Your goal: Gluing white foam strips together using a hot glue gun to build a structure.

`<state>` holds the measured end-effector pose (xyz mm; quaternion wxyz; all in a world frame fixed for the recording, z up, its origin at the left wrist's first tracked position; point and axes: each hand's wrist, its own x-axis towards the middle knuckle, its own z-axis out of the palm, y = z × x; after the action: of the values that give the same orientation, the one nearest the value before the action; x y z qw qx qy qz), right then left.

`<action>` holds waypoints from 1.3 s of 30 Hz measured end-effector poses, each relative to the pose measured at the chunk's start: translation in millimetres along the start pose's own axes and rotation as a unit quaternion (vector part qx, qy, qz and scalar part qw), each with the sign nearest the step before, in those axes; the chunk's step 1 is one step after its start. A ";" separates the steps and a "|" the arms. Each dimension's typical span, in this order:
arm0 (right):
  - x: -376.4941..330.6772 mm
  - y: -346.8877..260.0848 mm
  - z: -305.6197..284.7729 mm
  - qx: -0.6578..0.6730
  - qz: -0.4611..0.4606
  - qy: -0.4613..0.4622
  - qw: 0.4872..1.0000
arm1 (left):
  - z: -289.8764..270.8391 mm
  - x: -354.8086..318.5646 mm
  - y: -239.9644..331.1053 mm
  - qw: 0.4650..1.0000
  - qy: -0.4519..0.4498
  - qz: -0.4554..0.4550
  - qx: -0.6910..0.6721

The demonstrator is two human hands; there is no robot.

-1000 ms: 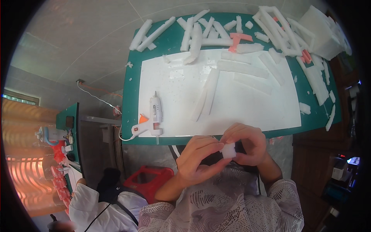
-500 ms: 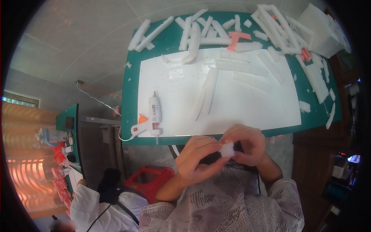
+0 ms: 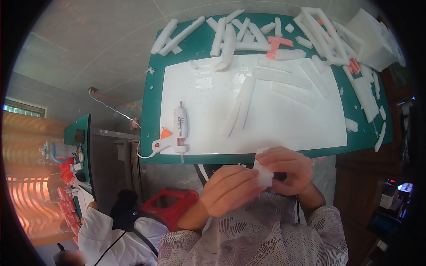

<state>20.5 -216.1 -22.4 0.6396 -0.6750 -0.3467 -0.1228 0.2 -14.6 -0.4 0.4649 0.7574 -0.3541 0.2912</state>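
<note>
Left fingers bend beside curled right fingers; 2 forearms converge.

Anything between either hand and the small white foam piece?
Nothing visible. The left hand and right hand both touch the small white foam piece directly; the white glue gun with orange trigger lies apart, to their left.

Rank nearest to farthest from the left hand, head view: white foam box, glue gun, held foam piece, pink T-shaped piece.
1. Held foam piece, just right of the left hand.
2. Glue gun, ahead to the left.
3. Pink T-shaped piece, farther ahead, slightly right.
4. White foam box, far right.
</note>
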 end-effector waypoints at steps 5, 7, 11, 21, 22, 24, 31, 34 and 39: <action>5.5 -4.6 0.5 -0.064 -0.059 -0.004 0.996 | -0.4 -3.1 -1.6 1.000 0.012 0.014 -0.019; 4.8 -5.2 0.2 -0.054 -0.053 -0.006 0.997 | 0.9 -5.1 -3.0 1.000 0.011 0.010 -0.024; 2.9 -2.1 0.9 -0.009 -0.047 -0.009 0.999 | -1.3 -2.4 -2.6 0.999 -0.009 -0.039 -0.011; -1.4 -3.2 1.3 -0.031 -0.024 -0.015 0.999 | -1.7 -5.1 -7.4 0.997 -0.032 -0.066 -0.020; -1.0 -3.5 0.7 -0.033 -0.016 -0.019 0.999 | -1.8 -5.0 -7.7 0.997 -0.030 -0.072 -0.021; -0.5 -4.5 0.4 -0.034 -0.007 -0.024 0.999 | -2.6 -4.3 -8.1 0.996 -0.028 -0.077 -0.022; 1.4 -2.0 5.0 -0.068 0.079 -0.011 0.994 | -2.0 -2.1 -11.2 0.996 -0.028 -0.081 -0.016; 1.8 0.4 5.8 -0.078 0.067 -0.003 0.995 | -0.9 1.1 -16.2 0.997 -0.036 -0.067 -0.019; 2.1 -0.3 7.7 -0.087 0.060 0.011 0.994 | 0.0 3.5 -15.5 0.996 -0.041 -0.072 -0.029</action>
<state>19.8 -208.2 -22.0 0.5885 -0.7462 -0.2867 -0.1211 14.7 -10.6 -5.5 0.4914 0.7783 -0.3260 0.2154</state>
